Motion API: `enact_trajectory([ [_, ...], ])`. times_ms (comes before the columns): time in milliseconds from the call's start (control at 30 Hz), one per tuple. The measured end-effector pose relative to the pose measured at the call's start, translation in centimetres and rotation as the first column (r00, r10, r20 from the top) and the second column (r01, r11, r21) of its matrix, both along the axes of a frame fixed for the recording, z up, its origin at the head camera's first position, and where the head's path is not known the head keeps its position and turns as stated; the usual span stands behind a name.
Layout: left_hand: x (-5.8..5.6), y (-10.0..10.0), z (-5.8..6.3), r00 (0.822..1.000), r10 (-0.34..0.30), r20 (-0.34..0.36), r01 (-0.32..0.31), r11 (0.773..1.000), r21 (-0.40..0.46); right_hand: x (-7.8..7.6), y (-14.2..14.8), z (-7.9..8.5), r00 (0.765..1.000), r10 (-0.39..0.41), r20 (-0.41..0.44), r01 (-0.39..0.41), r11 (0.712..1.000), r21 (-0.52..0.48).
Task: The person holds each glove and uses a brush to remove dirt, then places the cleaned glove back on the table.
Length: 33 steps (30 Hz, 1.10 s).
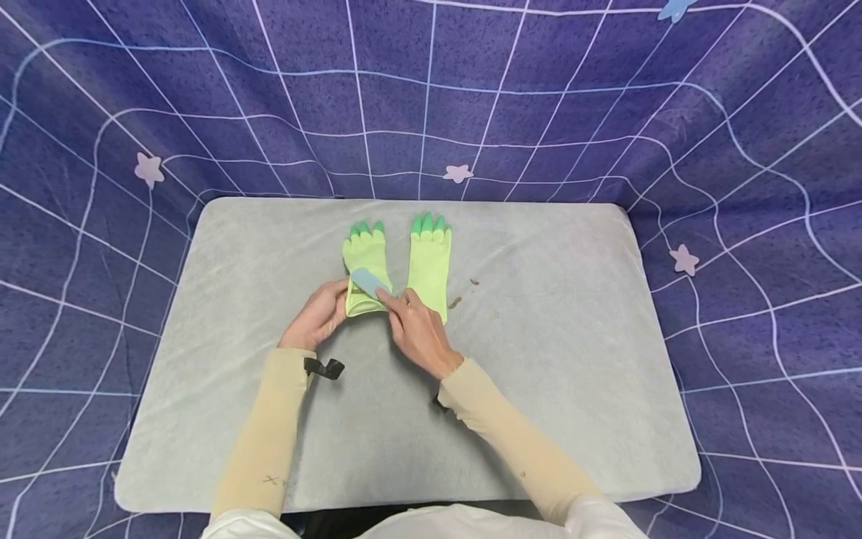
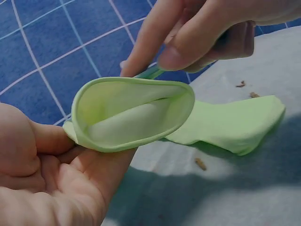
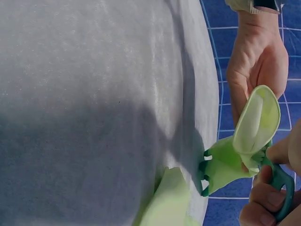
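My left hand (image 1: 323, 311) supports a light green rubber glove (image 1: 367, 254) with darker green fingertips, gripping it near the cuff. In the left wrist view the cuff (image 2: 134, 148) gapes in an oval, with the palm and fingers beneath it. My right hand (image 1: 423, 333) grips a teal-handled brush (image 3: 283, 186) with a hole at the handle's end. Its light blue oval back (image 1: 369, 281) lies over the glove just above the cuff, index finger stretched along it. The bristle side is hidden. A second matching glove (image 1: 429, 266) lies flat to the right, partly behind my right hand.
Small brown bits (image 1: 455, 302) lie on the grey cloth-covered table (image 1: 572, 337), right of the second glove. Blue curtains (image 1: 539, 90) with pale grid lines and stars enclose the far side and both ends. A black strap (image 1: 325, 367) hangs at the left wrist.
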State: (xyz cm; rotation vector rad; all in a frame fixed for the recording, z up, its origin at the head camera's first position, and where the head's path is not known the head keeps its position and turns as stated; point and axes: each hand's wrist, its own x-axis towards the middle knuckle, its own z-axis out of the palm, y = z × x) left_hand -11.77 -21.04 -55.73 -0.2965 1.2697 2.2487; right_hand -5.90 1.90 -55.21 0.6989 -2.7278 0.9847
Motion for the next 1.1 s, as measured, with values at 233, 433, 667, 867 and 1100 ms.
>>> enact_trajectory([
  [233,-0.2,-2.1,0.0,0.997,0.082,0.009,-0.082,0.997,0.014,1.0,0.2,-0.4,0.999,0.034,-0.017,-0.035,0.999,-0.003],
  [433,-0.3,-2.3,-0.3,0.998,0.055,0.012,-0.055,0.998,0.002,1.3,0.4,-0.8,0.999,0.035,-0.017,-0.035,0.999,0.004],
  [667,-0.3,-0.5,-0.6,1.000,-0.001,0.029,0.002,0.999,-0.040,0.5,0.0,-0.7,1.000,0.015,0.004,-0.015,1.000,-0.003],
  [867,-1.0,-1.9,0.0,0.999,0.043,0.015,-0.041,0.995,-0.087,0.8,0.5,-0.8,0.998,0.057,0.015,-0.058,0.998,0.029],
  [1100,-1.8,-3.1,0.1,1.000,0.025,-0.019,-0.026,0.994,-0.110,1.2,1.9,-1.4,0.998,0.056,0.009,-0.056,0.998,0.034],
])
